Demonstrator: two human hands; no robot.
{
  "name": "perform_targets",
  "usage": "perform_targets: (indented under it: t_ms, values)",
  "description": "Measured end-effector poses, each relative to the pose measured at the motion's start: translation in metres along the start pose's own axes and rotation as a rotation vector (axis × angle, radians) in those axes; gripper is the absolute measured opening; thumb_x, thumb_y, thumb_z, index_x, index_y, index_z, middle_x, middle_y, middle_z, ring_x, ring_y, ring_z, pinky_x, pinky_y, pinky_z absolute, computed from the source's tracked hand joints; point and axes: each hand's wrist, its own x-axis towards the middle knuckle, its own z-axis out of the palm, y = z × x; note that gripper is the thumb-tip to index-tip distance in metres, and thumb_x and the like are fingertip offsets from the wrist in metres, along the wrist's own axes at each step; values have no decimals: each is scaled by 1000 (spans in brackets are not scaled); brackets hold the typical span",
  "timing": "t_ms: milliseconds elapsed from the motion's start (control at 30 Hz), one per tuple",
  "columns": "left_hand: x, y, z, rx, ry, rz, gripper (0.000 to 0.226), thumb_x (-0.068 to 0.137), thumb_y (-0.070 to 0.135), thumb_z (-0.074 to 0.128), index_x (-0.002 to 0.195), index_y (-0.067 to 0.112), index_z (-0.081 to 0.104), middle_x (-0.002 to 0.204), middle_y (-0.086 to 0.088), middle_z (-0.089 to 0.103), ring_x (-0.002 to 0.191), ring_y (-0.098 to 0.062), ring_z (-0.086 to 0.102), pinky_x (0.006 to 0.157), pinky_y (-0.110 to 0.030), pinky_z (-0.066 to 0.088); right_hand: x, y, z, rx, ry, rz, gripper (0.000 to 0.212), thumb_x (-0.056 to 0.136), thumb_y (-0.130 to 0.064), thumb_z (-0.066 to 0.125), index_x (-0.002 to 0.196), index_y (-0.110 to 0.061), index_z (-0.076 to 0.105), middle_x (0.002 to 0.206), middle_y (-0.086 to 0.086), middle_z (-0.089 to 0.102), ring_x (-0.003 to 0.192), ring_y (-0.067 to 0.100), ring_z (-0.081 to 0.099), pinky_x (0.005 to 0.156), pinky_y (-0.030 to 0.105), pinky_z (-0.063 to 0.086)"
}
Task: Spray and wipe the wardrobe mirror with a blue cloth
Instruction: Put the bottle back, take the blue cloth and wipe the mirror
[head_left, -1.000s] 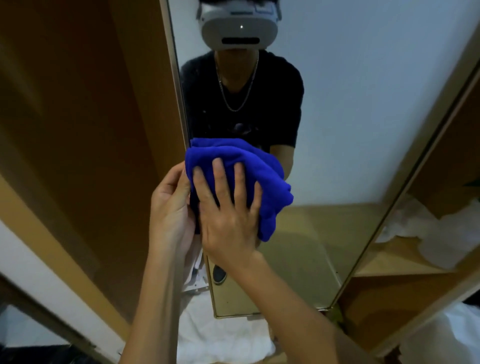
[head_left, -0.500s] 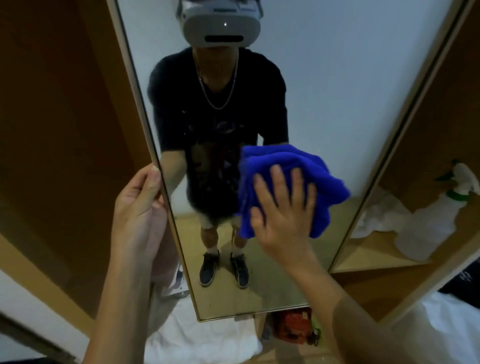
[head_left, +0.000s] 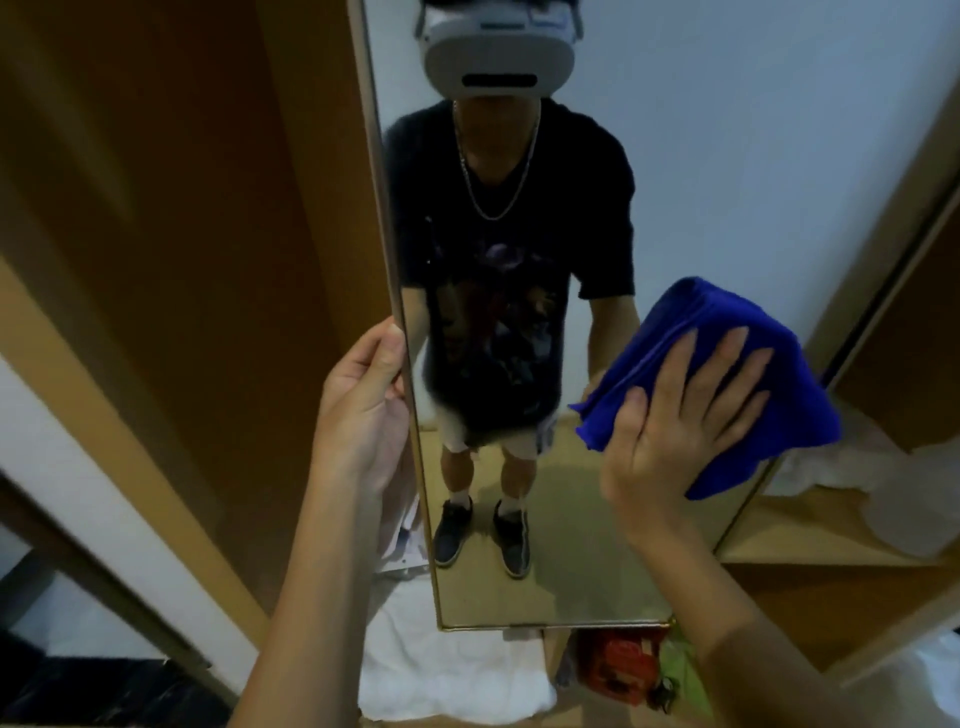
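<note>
The wardrobe mirror (head_left: 727, 171) is a tall gold-framed pane on an open door, filling the middle of the view. A folded blue cloth (head_left: 696, 332) lies flat against the glass near the mirror's right edge. My right hand (head_left: 680, 410) presses on the cloth with fingers spread. My left hand (head_left: 363, 400) grips the mirror's left edge, thumb on the frame. The glass reflects a person in a black T-shirt and a white headset. No spray bottle can be made out clearly.
The wardrobe's brown wooden side (head_left: 182, 234) is at the left. A wooden shelf (head_left: 810, 551) with pale plastic items (head_left: 914, 514) sits right of the mirror. White cloth (head_left: 441, 675) and a red object (head_left: 623, 665) lie below the mirror's bottom edge.
My right hand has slid the blue cloth across the glass from the left edge to the right side. My left hand has stayed on the mirror's left edge.
</note>
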Motion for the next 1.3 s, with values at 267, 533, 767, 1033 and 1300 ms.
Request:
perform_targets:
  t_ms: [267,533,767,1033,1300]
  values:
    - [-1,5,-1,10,27,-95,24,96,20,56,116,14,68,109,-4,75,101,-17,72,76,-25,58,-12,-130,10,64,-223,-329,52,106,-35,25,154,-29,8,163,3,11,151,29,-6,119,60,6]
    - [-2,5,-3,17,31,-90,20,96,18,56,108,17,72,112,-5,74,107,-18,69,88,-29,58,-36,-121,23,41,-180,-383,53,106,-35,34,154,-28,14,162,4,10,152,28,1,119,59,13]
    - [-3,4,-1,-16,28,-76,11,94,20,60,100,15,67,80,4,71,72,-7,69,66,-20,57,-92,-96,37,-1,-204,-396,56,105,-34,32,156,-31,9,165,-1,-4,153,28,1,120,55,3]
    - [-9,-18,-14,96,54,113,23,102,29,48,111,26,69,104,5,77,95,-8,73,81,-22,57,-88,-95,32,57,-219,-378,54,104,-32,38,154,-28,19,163,3,11,152,27,5,120,57,6]
    - [-17,-73,-29,273,137,188,33,106,32,41,100,33,73,100,8,77,96,-10,73,79,-23,57,-83,-91,38,12,-177,-425,57,104,-39,36,155,-28,14,163,2,9,153,26,5,119,58,12]
